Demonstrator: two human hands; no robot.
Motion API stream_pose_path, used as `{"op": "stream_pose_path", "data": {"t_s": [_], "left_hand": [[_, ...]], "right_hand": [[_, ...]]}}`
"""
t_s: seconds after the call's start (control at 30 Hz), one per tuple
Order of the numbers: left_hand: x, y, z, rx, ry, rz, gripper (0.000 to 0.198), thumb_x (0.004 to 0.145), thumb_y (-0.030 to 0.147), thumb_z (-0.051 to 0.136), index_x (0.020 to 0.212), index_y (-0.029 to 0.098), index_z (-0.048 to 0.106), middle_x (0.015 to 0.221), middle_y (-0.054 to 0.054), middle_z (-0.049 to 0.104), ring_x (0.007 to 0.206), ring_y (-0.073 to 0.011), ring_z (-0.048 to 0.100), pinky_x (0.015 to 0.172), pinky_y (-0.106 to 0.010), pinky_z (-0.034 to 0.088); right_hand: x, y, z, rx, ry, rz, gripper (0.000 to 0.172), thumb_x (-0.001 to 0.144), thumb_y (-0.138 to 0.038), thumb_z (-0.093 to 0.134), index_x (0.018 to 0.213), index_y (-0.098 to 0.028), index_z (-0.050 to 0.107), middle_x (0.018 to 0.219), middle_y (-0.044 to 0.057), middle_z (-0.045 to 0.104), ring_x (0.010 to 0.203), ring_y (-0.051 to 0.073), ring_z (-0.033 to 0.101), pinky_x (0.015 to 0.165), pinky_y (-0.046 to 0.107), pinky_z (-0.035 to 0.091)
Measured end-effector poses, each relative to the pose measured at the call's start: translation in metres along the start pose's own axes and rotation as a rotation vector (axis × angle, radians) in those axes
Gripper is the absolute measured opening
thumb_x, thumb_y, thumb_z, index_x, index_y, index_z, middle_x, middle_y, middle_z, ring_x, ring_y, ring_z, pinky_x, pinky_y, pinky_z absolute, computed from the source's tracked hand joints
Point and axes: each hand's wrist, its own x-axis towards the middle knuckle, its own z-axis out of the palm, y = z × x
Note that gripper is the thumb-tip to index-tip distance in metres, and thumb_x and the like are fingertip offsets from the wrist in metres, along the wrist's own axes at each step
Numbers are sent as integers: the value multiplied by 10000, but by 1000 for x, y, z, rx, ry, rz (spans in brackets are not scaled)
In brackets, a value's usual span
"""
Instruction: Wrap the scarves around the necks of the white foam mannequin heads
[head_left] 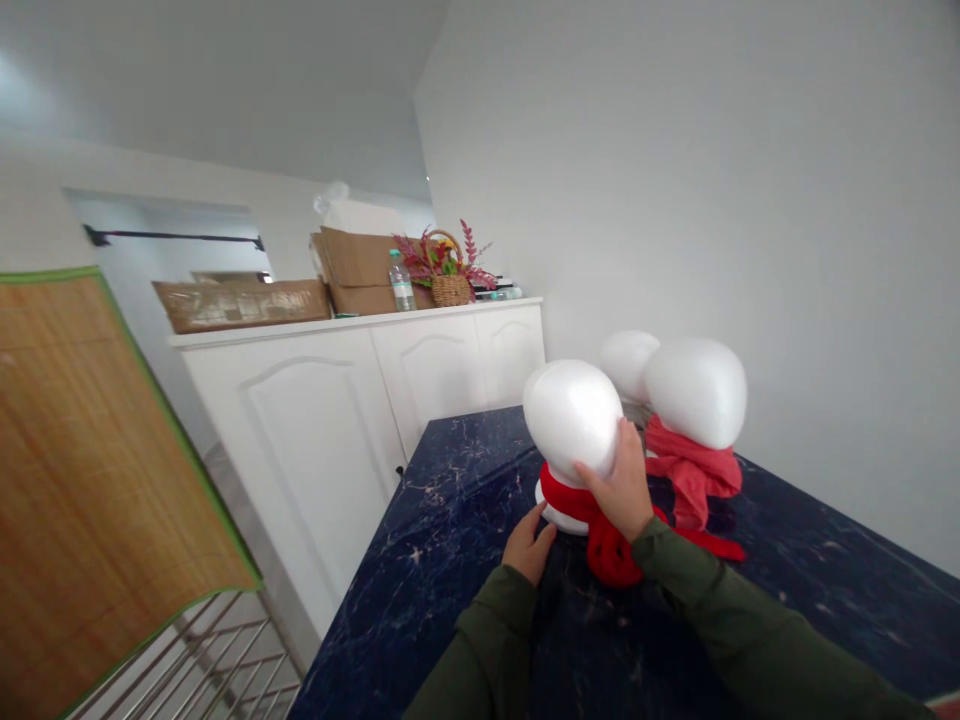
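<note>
A white foam mannequin head [574, 415] stands on the dark blue marbled table [420, 520], with a red scarf [559, 492] wrapped round its neck and one end bunched on the tabletop. My right hand [624, 485] grips the head's lower right side, thumb toward the front and the other fingers partly hidden behind it. Low on the left, my left hand [529, 545] steadies the white base, fingertips against it near the scarf's edge. Just right and behind is another white mannequin head [697, 390] wearing a coral-pink scarf [691, 465].
A further white head [628, 362] stands against the wall. White cabinets [315, 420] border the table's far side, carrying cardboard boxes [367, 270], a plastic bottle [401, 282] and a flower basket [450, 289]. At left, a bamboo mat [97, 480] hangs over a metal rack [225, 660].
</note>
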Motion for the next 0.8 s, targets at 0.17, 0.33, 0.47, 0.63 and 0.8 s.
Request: {"op": "stream_pose_path", "data": {"t_s": [0.17, 0.33, 0.47, 0.63, 0.8], "left_hand": [[-4, 7, -1, 93, -24, -8, 431, 766, 303, 470, 1156, 126, 520, 1200, -103, 530, 1119, -212, 467, 984, -341, 330], [-6, 18, 3, 191, -62, 67, 333, 782, 311, 442, 1031, 162, 605, 1073, -78, 613, 1012, -197, 538, 920, -338, 388], [-5, 29, 20, 247, -36, 126, 311, 811, 332, 403, 938, 174, 638, 959, -68, 650, 914, -189, 570, 846, -322, 415], [-9, 45, 54, 218, -81, 35, 416, 830, 422, 339, 779, 147, 646, 778, -82, 654, 755, -195, 581, 712, -303, 427], [-14, 47, 66, -194, -54, -164, 434, 772, 479, 434, 859, 106, 640, 805, -93, 666, 761, -212, 597, 703, -306, 444]], "right_hand": [[-24, 66, -28, 136, -265, 192, 537, 842, -391, 313, 1283, -85, 323, 1304, 148, 378, 1211, 226, 341, 1015, 416, 273], [-31, 92, -35, 153, -644, 352, 459, 820, -388, 358, 1135, -95, 517, 1174, 131, 526, 1098, 217, 474, 995, 379, 312], [-36, 66, -35, 146, -737, 266, 474, 750, -354, 485, 1137, -82, 518, 1132, 138, 553, 1042, 230, 512, 945, 367, 357], [-41, 31, -47, 396, -821, 154, 315, 706, -230, 511, 996, -147, 602, 982, 90, 624, 913, 210, 565, 857, 338, 410], [-51, 18, -46, 943, -963, 390, 318, 656, -145, 457, 963, -157, 539, 911, 40, 621, 830, 154, 583, 785, 291, 449]]}}
